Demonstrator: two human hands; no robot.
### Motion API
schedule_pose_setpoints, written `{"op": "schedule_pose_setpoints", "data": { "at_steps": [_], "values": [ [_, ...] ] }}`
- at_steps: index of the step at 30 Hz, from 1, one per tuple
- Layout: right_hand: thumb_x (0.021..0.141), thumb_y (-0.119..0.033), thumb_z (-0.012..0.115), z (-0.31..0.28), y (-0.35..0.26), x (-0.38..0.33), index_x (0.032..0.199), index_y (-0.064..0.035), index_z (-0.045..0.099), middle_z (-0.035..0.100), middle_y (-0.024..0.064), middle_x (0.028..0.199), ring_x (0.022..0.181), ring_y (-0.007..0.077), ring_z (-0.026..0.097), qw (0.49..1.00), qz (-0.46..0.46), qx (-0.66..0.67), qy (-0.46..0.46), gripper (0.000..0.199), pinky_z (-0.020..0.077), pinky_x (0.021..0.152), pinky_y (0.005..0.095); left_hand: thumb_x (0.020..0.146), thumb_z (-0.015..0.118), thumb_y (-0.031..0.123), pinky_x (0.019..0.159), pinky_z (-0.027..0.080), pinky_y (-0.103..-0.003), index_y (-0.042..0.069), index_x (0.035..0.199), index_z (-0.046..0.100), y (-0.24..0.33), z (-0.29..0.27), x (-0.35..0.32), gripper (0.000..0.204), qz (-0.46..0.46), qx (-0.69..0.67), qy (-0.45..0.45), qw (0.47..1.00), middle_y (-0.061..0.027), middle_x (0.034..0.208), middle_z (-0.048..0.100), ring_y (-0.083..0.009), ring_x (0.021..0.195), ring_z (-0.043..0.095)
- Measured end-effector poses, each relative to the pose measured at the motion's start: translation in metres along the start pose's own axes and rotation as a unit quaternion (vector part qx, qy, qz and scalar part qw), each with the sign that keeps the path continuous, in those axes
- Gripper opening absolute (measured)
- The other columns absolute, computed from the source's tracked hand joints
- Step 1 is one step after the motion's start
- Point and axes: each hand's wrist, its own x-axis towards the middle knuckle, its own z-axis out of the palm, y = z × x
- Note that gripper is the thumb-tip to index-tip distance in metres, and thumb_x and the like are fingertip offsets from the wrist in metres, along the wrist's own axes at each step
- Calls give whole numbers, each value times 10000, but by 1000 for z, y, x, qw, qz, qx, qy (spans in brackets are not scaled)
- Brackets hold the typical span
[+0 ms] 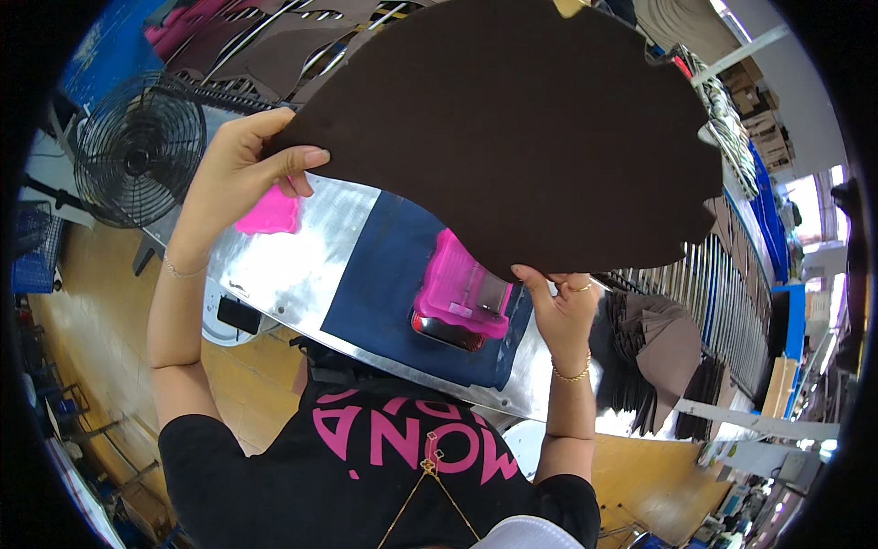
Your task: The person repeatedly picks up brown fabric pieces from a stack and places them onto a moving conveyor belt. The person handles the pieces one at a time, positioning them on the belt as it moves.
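Note:
A large dark brown sheet [530,128], cut to a curved outline with a few notches along its right edge, is held up over the table. My left hand [261,160] pinches its left end between thumb and fingers. At the sheet's lower edge, my right hand [560,297] grips it with the thumb on the near side. Beneath, on a dark blue mat [366,284], lies a bright pink plastic tray [462,288] with a dark, shiny object [448,331] partly under its near edge. The sheet hides the far part of the mat.
A black fan [139,156] stands at the left. Near my left wrist lies a pink piece [272,212] on the metal table [293,265]. Stacked brown cut pieces [663,348] lie at the right, beside a rack of metal rods [732,293]. More brown pieces hang behind.

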Motion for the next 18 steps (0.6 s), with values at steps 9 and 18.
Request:
{"op": "schedule_pose_setpoints", "data": {
  "at_steps": [9,18],
  "values": [
    [753,-100,745,-18,10,-20,877,-54,719,698,89,855,761,232,658,990,-26,-137,11,134,490,681,300,856,623,59,479,463,-203,-31,857,632,-12,18,-12,90,-59,33,-65,996,-51,655,620,-90,579,639],
    [763,-30,729,-74,56,-112,903,-24,698,691,94,859,786,194,641,978,136,-140,68,143,472,752,296,784,659,125,611,480,-360,42,817,667,-28,106,11,90,183,198,-183,945,-83,751,555,-268,679,602]
  ]
}}
